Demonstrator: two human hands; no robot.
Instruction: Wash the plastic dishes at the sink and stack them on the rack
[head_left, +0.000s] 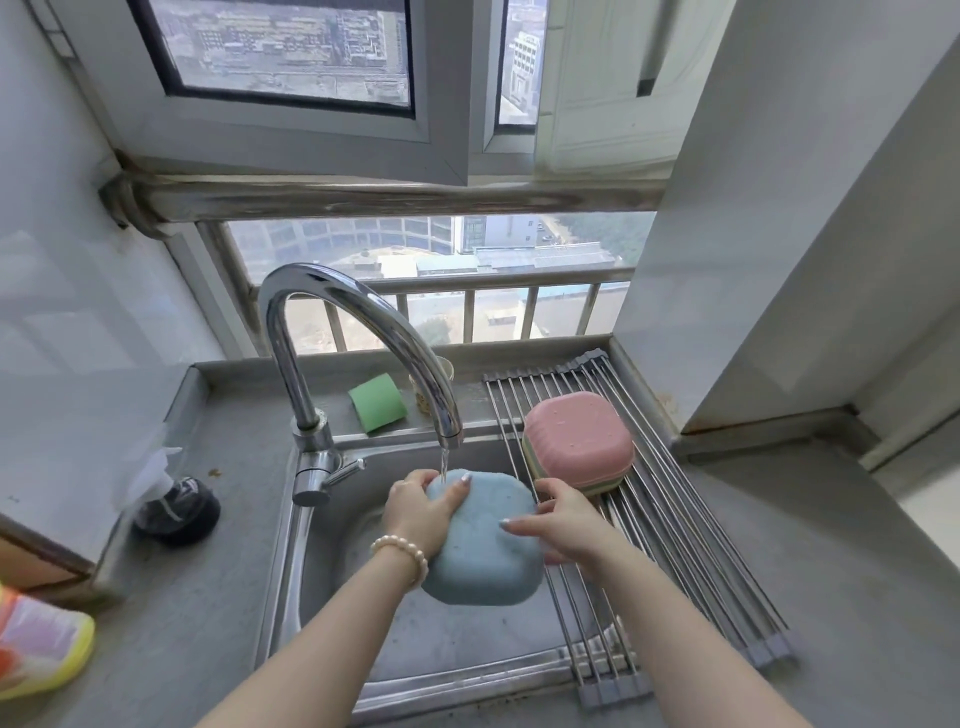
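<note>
Blue plastic fills the middle of the view: a rounded square blue dish (483, 540), turned bottom-up, is held over the sink (332, 613) under the thin stream running from the faucet (363, 332). The left hand (415, 506) grips the dish's far left corner, thumb curled over the upturned base where the water lands, fingers hidden behind the rim. The right hand (563, 519) lies against the right edge with its fingers mostly straight, steadying or rubbing rather than clasping; whether a finger hooks under the rim cannot be told. On the rack (691, 551) laid across the sink's right side stands a stack of inverted dishes (579, 449), pink on top with paler ones beneath. A green sponge (378, 402) leans on the ledge behind the faucet, and a dark bottle (176, 512) sits on the table to the left. By my reading, the rinse of this dish is the step in hand, with several dishes already done. The next move probably calls for tipping the water off, then carrying the dish rightward, keeping it bottom-up, and lowering it squarely onto the pink one so it nests without nudging the stack.
</note>
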